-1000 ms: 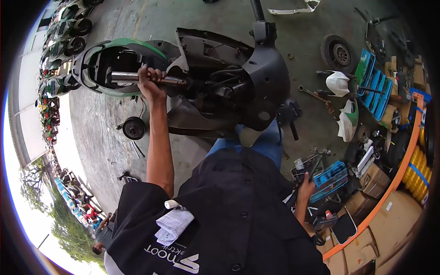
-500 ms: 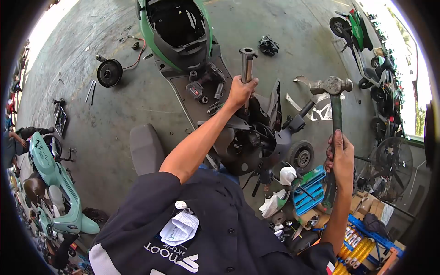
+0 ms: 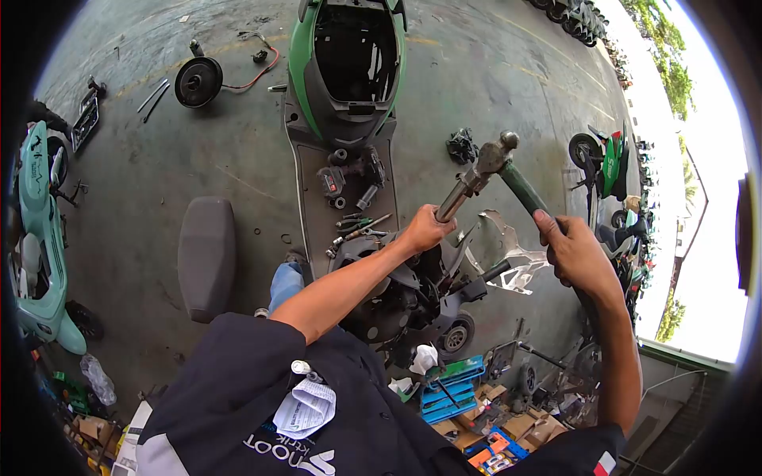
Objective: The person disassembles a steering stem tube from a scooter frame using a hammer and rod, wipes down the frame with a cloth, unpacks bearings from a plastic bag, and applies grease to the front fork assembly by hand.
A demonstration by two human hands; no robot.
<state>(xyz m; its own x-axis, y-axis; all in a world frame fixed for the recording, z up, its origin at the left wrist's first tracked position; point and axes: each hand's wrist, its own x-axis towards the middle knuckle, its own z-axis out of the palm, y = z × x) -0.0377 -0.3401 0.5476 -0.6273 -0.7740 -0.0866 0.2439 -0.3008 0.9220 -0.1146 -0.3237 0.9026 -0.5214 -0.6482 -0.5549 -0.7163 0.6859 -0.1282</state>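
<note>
Left hand (image 3: 427, 230) closed around metal tube (image 3: 452, 201), tube tilted up; right hand (image 3: 579, 252) wrapped on green handle of hammer (image 3: 520, 184), its head at tube's upper end (overlap in view, actual contact unclear). Dark scooter front section (image 3: 389, 305) below the hands. Scooter floorboard (image 3: 316, 208) carries a power tool (image 3: 332, 182), sockets and pliers (image 3: 354, 223). Green-edged scooter body (image 3: 302, 67) at far end, storage opening exposed. On the floor: grey seat (image 3: 208, 258) left of floorboard, black hub wheel (image 3: 198, 82) with red cable, pale bracket (image 3: 514, 258) near right hand, blue toolbox (image 3: 451, 395) lower down, beside a wheel (image 3: 456, 338).
</note>
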